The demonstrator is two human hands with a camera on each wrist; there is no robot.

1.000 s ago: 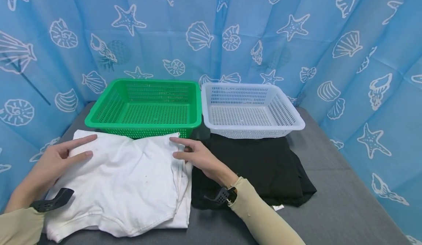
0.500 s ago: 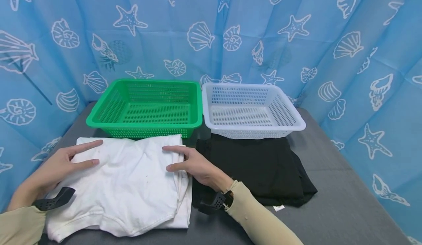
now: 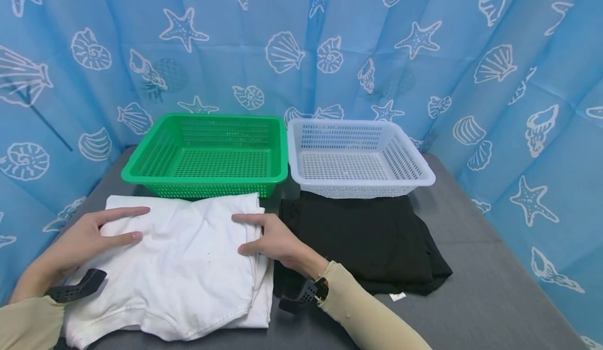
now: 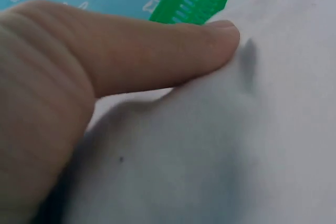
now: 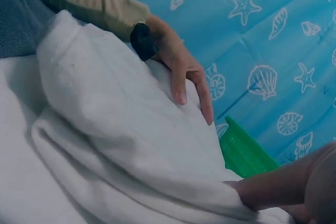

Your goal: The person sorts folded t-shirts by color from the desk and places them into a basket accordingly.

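A folded white garment (image 3: 183, 271) lies at the left front of the table, several layers showing along its right side. My left hand (image 3: 82, 243) rests on its upper left part, index finger and thumb extended over the cloth. At the upper right edge is my right hand (image 3: 278, 239), its index finger and thumb reaching onto the top layer. The remaining fingers of both hands are mostly hidden. In the left wrist view, the thumb (image 4: 157, 51) lies straight across the white cloth. The right wrist view shows the right thumb (image 5: 278, 184) touching the layered side.
A green basket (image 3: 207, 179) stands just behind the white garment, and a white basket (image 3: 363, 182) beside it. Folded black clothing (image 3: 363, 240) lies to the right, with a small white tag (image 3: 397, 296) at its front edge. A blue curtain (image 3: 301, 41) hangs behind the grey table (image 3: 480, 282).
Both hands have shifted toward the front, the right one also slightly left. The garment's upper left edge has come down a little, away from the green basket. The baskets have stayed put.
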